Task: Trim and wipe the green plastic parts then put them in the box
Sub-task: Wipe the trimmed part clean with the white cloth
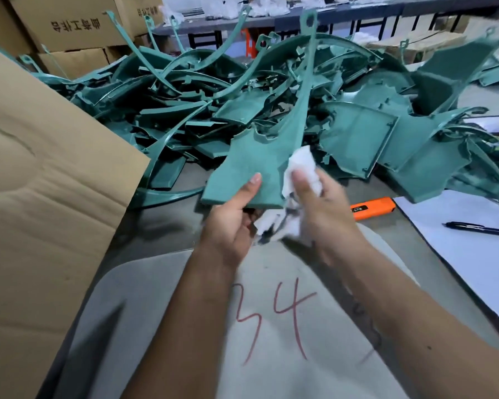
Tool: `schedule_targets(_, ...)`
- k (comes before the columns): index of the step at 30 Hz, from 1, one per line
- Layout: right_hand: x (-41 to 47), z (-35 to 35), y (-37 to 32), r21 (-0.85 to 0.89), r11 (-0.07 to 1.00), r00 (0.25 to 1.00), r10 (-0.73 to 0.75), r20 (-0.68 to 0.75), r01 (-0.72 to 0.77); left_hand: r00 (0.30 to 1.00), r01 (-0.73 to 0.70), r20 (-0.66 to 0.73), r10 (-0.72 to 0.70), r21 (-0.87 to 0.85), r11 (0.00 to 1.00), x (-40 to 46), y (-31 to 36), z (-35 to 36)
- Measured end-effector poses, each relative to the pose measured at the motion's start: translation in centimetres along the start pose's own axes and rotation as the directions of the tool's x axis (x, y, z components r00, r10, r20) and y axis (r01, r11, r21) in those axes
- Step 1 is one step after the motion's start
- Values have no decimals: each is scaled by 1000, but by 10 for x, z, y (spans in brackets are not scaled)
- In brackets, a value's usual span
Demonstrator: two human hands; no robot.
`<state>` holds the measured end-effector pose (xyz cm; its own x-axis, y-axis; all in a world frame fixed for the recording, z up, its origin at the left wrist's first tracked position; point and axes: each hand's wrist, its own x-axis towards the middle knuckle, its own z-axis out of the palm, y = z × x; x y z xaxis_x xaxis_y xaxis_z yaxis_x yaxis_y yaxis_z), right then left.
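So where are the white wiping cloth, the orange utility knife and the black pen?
white wiping cloth (301, 165), head view, its upper fold.
orange utility knife (372, 208), head view, middle of its body.
black pen (478, 228), head view, its barrel.

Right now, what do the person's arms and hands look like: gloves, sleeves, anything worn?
Both are bare. The left hand and right hand wear no gloves, and no rings or watch show. Both forearms are uncovered right down to the bottom edge of the head view, so no sleeve is visible. The right forearm is slightly motion-blurred, so fine detail there cannot be told.
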<state>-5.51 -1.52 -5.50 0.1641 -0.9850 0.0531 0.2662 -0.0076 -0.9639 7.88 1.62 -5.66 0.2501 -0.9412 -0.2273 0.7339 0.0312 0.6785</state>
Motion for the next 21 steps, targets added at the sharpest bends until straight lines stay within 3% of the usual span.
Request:
schedule_targets(2,-8,8,5,-12,1000,994,6,108,-5,1000,26,1,-26,37,999,-2,-7,6)
schedule_targets(4,-7,4,4,-107,994,992,-21,126,35,999,32,9,-33,87,996,0,-6,5)
schedule_targets(6,-6,-1,2,-89,995,995,-34,97,43,998,52,17,-54,139,989,2,0,0)
schedule_targets(9,2,-10,-8,133,991,998,-25,-62,33,993,68,80,-86,204,977,1,5,-4)
schedule_targets(14,19,-38,-17,81,978,957,-171,-236,195,980,112,113,-166,380,918,-1,10,-16)
schedule_targets(19,40,-85,-40,79,936,808,-252,-533,344,962,118,107,-250,662,740,-9,39,-48)
schedule_targets(21,43,-97,-44,112,913,759,-253,-599,393,972,67,122,-203,683,728,-11,41,-52)
